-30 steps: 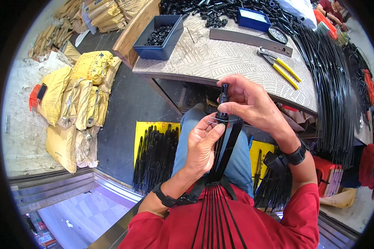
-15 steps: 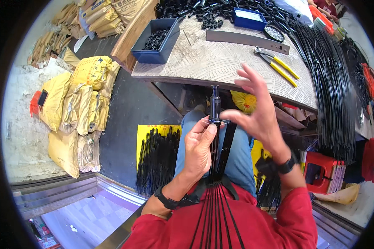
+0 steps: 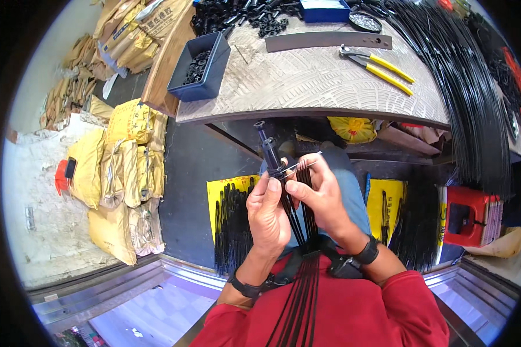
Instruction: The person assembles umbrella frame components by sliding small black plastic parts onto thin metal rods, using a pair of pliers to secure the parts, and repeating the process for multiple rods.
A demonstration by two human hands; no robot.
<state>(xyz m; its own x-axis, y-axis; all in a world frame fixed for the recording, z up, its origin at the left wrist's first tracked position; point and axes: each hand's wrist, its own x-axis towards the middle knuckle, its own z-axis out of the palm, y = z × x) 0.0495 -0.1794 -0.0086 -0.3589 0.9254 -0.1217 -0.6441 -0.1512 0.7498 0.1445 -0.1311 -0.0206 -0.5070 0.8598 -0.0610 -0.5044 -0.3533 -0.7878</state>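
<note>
A black, stepped tube-shaped fitting (image 3: 270, 150) stands tilted to the left above my lap. My left hand (image 3: 269, 218) is closed round its lower end, thumb on the near side. My right hand (image 3: 325, 199) is just beside it, closed on the upper ends of several thin black rods (image 3: 308, 222). A pale thin wire (image 3: 292, 167) runs from the fitting's base across to the right fingers. The rods come down between my wrists and spread over my red top. Fingers hide exactly where the wire meets the rods.
On the patterned table (image 3: 260, 95) are a blue bin (image 3: 200, 66) of small black parts, a flat metal bar (image 3: 330, 40) and yellow-handled pliers (image 3: 382, 70). Long black rods (image 3: 469, 98) hang over its right side. Yellow sacks (image 3: 121, 168) are stacked left; a red stool (image 3: 472, 217) stands right.
My right hand, raised and spread before, has come down beside the left and closed on the rods and wire. The fitting has gone from upright to tilted left. The view has shifted.
</note>
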